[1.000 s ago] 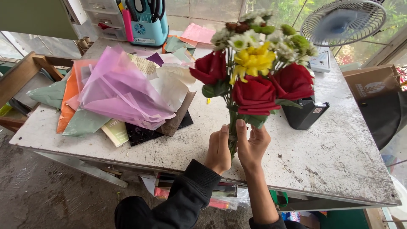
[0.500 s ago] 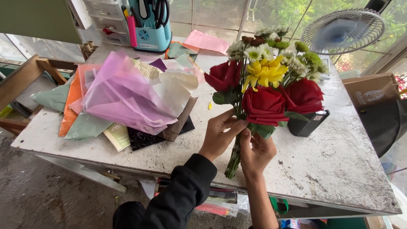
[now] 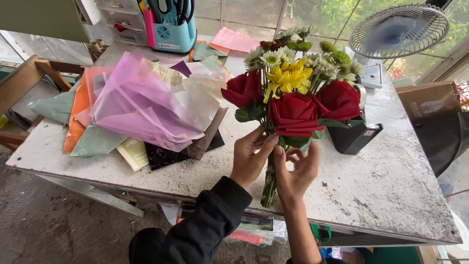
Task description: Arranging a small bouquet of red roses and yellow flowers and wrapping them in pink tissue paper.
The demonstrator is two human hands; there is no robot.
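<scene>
You are holding a bouquet [image 3: 293, 98] upright over the near edge of the worn white table [image 3: 391, 195], its stems [image 3: 268, 181] running down between your two hands. Your left hand [image 3: 250, 159], in a black sleeve, is curling its fingers [image 3: 266, 144] around the stems just below the red roses [image 3: 295, 113], thumb and fingertips nearly closed on them. Your right hand [image 3: 295, 171] is gripping the stems from the other side, its thumb [image 3: 279, 159] pressing the stalks while the remaining fingers are fanning loosely apart under the leaves. A heap of pink and coloured wrapping paper [image 3: 141, 105] is lying to the left, a black box [image 3: 354, 137] just behind the flowers, a fan [image 3: 398, 32] beyond.
</scene>
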